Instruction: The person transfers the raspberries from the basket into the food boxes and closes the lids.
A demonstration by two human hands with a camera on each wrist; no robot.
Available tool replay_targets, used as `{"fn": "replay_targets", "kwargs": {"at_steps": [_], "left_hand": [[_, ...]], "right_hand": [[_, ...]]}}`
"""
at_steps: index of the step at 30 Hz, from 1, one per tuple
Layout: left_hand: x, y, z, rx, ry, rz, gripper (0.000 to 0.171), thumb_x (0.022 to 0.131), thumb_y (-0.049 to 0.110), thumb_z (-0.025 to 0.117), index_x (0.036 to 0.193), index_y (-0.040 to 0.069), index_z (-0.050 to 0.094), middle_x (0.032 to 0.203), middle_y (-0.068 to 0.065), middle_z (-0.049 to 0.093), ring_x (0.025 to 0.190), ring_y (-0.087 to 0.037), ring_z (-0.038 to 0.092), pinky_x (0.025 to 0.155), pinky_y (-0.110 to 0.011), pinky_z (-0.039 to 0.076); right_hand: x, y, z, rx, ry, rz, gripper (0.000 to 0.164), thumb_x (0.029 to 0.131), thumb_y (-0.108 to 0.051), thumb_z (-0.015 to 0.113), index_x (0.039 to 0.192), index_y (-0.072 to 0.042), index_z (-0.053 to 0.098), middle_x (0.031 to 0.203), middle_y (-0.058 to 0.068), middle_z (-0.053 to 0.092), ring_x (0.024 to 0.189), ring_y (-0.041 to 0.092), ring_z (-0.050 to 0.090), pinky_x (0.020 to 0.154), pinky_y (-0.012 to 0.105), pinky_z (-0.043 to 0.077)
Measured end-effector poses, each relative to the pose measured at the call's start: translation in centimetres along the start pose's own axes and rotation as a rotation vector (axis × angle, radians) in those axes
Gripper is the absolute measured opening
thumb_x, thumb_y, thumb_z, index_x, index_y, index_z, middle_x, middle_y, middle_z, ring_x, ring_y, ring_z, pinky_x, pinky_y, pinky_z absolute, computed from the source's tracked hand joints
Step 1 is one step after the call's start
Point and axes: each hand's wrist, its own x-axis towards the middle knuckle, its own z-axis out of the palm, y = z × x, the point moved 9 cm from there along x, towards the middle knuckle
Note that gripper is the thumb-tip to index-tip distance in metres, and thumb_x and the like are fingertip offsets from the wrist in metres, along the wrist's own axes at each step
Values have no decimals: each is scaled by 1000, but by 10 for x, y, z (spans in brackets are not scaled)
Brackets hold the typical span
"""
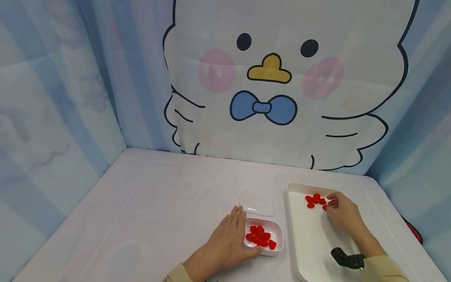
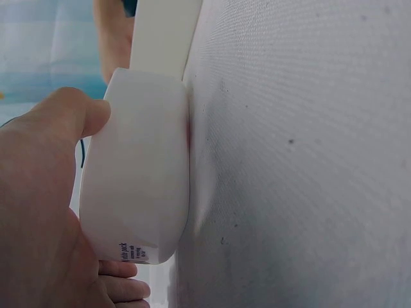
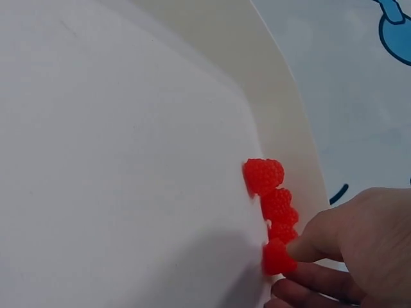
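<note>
A small white box (image 1: 270,253) holding several red toy raspberries (image 1: 258,231) stands on the table. My left hand (image 1: 229,239) lies along its left side, fingers straight and thumb at the near rim. The left wrist view shows the thumb on the rim of the box (image 2: 138,160). My right hand (image 1: 343,213) is over a large white tray (image 1: 308,243). Its thumb and fingers pinch a red raspberry (image 3: 278,258) close to the tray wall. More raspberries (image 3: 263,174) sit along that wall in a small cluster, partly behind the fingers.
A clear plastic lid (image 1: 257,203) lies flat just behind the white box. The tray stands to the right of the box. A black device (image 1: 347,259) is on the right wrist. A printed curtain (image 1: 271,137) closes the table's back, with blue fabric on both sides.
</note>
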Motion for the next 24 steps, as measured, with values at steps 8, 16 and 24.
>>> {"fn": "replay_targets", "kwargs": {"at_steps": [8,16,24], "left_hand": [[0,-1,1,-3,-16,-11,104,81,69,60,156,6,24,165,-9,25,153,-27,23,120,-47,31],[0,0,1,-2,-10,-2,103,81,69,59,156,6,25,164,-10,26,152,-27,24,119,-47,32],[-1,1,0,10,1,6,102,83,69,57,155,5,25,164,-11,26,152,-28,24,120,-47,32]], "right_hand": [[1,-1,2,-7,24,-10,34,90,0,59,120,10,48,108,32,59,93,40,59,86,50,56],[-1,1,2,3,28,-13,32,90,0,60,119,9,49,107,31,59,90,36,59,83,48,58],[-6,-1,0,15,48,-28,30,90,0,61,118,9,50,105,30,60,88,34,59,82,46,59]]}}
